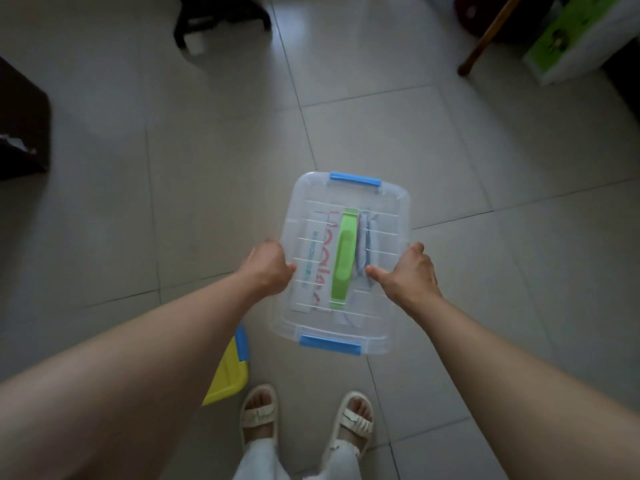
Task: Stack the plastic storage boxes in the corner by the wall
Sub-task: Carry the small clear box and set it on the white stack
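I hold a clear plastic storage box [311,202] above the tiled floor, lid up. It has blue clips at its far and near ends and a green handle along the lid. Papers and cloth show through the lid. My left hand [268,268] grips its left long side. My right hand [408,271] grips its right long side, thumb on the lid. A second box with a yellow lid and a blue clip [230,372] sits on the floor under my left forearm, mostly hidden.
Pale floor tiles [214,161] spread ahead. A dark chair base [221,26] stands at the top, a dark cabinet [20,123] at the left. A wooden leg [485,39] and a green-and-white box [568,39] are at the top right. My sandalled feet [304,420] are below.
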### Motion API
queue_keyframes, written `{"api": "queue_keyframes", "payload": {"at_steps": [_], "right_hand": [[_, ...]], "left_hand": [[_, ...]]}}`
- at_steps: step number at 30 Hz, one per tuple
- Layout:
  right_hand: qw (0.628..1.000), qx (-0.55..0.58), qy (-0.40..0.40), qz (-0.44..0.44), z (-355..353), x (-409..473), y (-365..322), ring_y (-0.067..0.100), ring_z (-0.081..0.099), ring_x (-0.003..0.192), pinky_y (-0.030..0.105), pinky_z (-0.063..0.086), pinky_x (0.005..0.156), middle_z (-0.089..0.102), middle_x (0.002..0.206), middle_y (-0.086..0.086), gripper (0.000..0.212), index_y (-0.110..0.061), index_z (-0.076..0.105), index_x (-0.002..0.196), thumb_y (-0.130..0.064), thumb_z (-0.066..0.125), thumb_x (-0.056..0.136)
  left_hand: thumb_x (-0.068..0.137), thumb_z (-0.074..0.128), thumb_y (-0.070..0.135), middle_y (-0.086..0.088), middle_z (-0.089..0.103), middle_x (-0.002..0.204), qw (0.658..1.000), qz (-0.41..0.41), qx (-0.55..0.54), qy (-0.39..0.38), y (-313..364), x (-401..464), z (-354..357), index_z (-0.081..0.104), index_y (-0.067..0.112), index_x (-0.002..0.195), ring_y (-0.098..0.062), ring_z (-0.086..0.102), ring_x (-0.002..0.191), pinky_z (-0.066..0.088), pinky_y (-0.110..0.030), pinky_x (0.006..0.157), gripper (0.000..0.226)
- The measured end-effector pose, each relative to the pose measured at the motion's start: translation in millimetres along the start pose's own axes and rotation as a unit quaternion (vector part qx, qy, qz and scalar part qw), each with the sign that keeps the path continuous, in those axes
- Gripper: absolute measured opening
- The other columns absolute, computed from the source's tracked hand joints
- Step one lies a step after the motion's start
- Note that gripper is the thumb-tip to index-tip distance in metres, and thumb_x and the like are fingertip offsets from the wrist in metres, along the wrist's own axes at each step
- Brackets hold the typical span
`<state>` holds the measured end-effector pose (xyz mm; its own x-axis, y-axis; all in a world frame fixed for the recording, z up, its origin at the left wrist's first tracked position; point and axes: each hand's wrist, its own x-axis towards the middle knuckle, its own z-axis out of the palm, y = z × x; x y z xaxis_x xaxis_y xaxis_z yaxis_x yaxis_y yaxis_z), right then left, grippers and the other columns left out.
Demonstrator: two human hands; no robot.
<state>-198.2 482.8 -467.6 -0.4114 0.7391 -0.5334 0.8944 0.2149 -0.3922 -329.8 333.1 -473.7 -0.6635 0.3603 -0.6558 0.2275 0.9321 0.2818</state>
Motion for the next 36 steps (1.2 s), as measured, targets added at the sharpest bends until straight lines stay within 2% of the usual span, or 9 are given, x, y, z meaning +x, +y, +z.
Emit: {"api": "queue_keyframes", "payload": {"at_steps": [5,9,12,18,22,25,28,33,36], "right_hand": [[0.999,0.011,0.046,-0.012,-96.8,-52.3,-11.4,0.034,0.053,0.117,0.038,0.045,0.092,0.051,0.129,0.019,0.074,-0.002,0.038,0.127,-0.038,0.076,0.075],[0.997,0.027,0.074,-0.009,-162.3,-88.1,-18.0,0.033,0.054,0.117,0.038,0.045,0.093,0.053,0.128,0.018,0.073,-0.003,0.041,0.125,-0.040,0.077,0.073],[0.994,0.047,0.100,-0.002,-206.0,-115.2,-16.5,0.032,0.054,0.117,0.036,0.046,0.093,0.055,0.127,0.017,0.075,-0.003,0.043,0.125,-0.041,0.078,0.071],[0.984,0.092,0.147,0.048,-286.8,-174.2,3.8,0.030,0.056,0.113,0.034,0.046,0.086,0.058,0.124,0.015,0.076,-0.004,0.046,0.124,-0.044,0.079,0.069],[0.972,0.122,0.187,0.076,-339.4,-216.2,33.7,0.028,0.057,0.109,0.028,0.041,0.075,0.058,0.121,0.012,0.073,-0.005,0.048,0.122,-0.044,0.079,0.069],[0.959,0.151,0.218,0.097,-379.6,-247.0,68.7,0.022,0.053,0.093,0.026,0.038,0.072,0.060,0.116,0.010,0.065,-0.007,0.052,0.115,-0.043,0.079,0.069],[0.946,0.182,0.243,0.113,-416.5,-271.5,108.9,0.020,0.054,0.089,0.027,0.040,0.072,0.062,0.110,0.009,0.053,-0.010,0.053,0.102,-0.043,0.079,0.069],[0.923,0.213,0.282,0.152,-477.4,-310.2,188.7,0.022,0.057,0.094,0.026,0.042,0.067,0.060,0.107,0.006,0.054,-0.009,0.052,0.104,-0.043,0.078,0.071],[0.905,0.225,0.307,0.187,-513.8,-325.8,250.9,0.026,0.059,0.106,0.028,0.044,0.075,0.061,0.118,0.010,0.075,-0.005,0.053,0.119,-0.051,0.078,0.065]], "left_hand": [[0.091,0.058,0.028,-0.021,0.058,0.127,0.999,0.048,-0.007,0.015,58.6,-72.9,-62.7,0.052,-0.001,0.126,-0.035,0.056,0.117,0.045,-0.036,0.094,0.046],[0.091,0.059,0.025,-0.018,0.065,0.114,0.996,0.088,-0.028,0.010,97.1,-119.4,-103.1,0.058,0.001,0.119,-0.033,0.065,0.101,0.052,-0.033,0.079,0.037],[0.089,0.060,0.026,-0.018,0.067,0.109,0.992,0.124,-0.024,0.016,125.0,-149.3,-127.5,0.058,0.001,0.115,-0.031,0.066,0.091,0.054,-0.035,0.078,0.036],[0.086,0.061,0.033,-0.014,0.062,0.114,0.976,0.214,0.004,0.028,185.4,-212.4,-159.0,0.053,0.007,0.116,-0.028,0.064,0.099,0.053,-0.037,0.083,0.041],[0.086,0.061,0.029,-0.012,0.064,0.106,0.960,0.279,0.027,0.000,239.1,-257.3,-166.6,0.056,0.006,0.111,-0.022,0.063,0.088,0.049,-0.025,0.061,0.034],[0.085,0.062,0.029,-0.010,0.067,0.099,0.946,0.322,0.034,-0.026,288.4,-294.2,-161.7,0.058,0.007,0.103,-0.019,0.066,0.081,0.052,-0.027,0.061,0.028],[0.088,0.061,0.029,-0.003,0.065,0.081,0.928,0.365,0.062,-0.036,335.4,-333.8,-150.9,0.058,0.010,0.096,-0.006,0.055,0.060,0.038,-0.018,0.049,0.021],[0.086,0.061,0.033,0.000,0.063,0.070,0.902,0.418,0.098,-0.050,419.5,-393.6,-108.8,0.065,0.007,0.100,-0.008,0.055,0.058,0.047,-0.019,0.056,0.029],[0.086,0.063,0.032,0.002,0.062,0.065,0.888,0.442,0.105,-0.073,474.7,-432.2,-71.8,0.064,0.009,0.095,-0.008,0.055,0.056,0.048,-0.019,0.054,0.025]]}}
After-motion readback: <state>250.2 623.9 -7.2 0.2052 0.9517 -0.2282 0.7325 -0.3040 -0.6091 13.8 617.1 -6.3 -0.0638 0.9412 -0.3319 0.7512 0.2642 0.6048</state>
